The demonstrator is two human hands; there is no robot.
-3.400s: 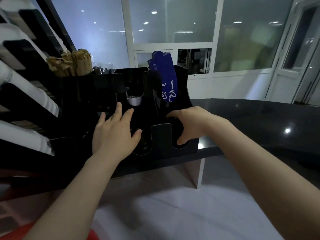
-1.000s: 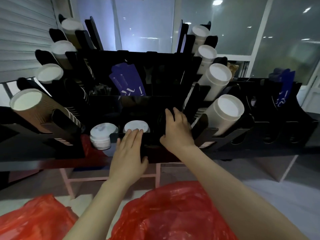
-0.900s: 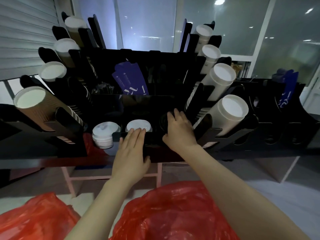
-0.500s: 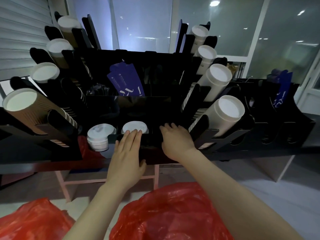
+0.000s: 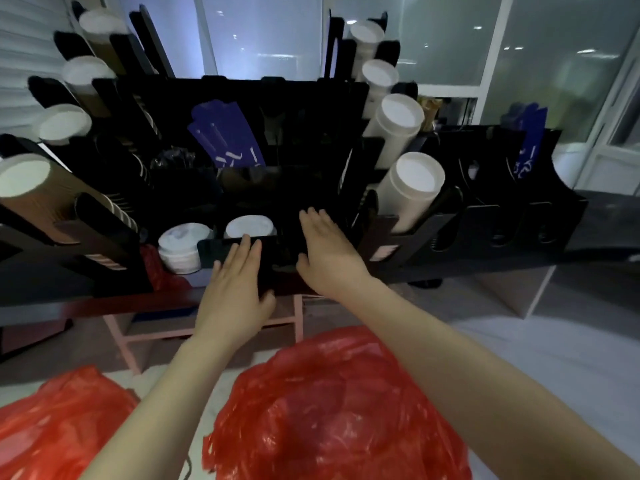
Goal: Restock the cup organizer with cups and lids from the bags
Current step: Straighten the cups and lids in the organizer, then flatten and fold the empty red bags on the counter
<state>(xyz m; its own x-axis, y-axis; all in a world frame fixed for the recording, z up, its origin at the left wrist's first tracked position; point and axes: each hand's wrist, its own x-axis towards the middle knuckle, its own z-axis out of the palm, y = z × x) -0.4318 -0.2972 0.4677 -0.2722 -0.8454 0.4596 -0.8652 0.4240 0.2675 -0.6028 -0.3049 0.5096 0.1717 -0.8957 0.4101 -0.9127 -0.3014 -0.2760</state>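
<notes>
The person appears to be checking or steadying the front lid bays before refilling. Both hands lie flat and hold nothing. The left hand (image 5: 239,289) rests with straight, close-set fingers (image 5: 246,244) on the front wall of the middle bay, its tips at the edge of a stack of white lids (image 5: 249,226). The right hand (image 5: 329,252) lies with its fingers extended over the dark bay beside it; whether that bay is empty cannot be told.

The cup organizer (image 5: 242,98) is glossy black sheet, thin and slotted, standing on a dark polished surface (image 5: 609,237). It would likely slide, so any push should be even and gentle. Slanted tubes of ribbed brown paper cups (image 5: 41,195) and smooth white paper cups (image 5: 412,188) flank it.

The supply sits just below the hands: a crinkled, translucent red plastic bag (image 5: 332,403) and a second red bag (image 5: 52,420). Lids should be matched by diameter and lowered in as a squared stack.
</notes>
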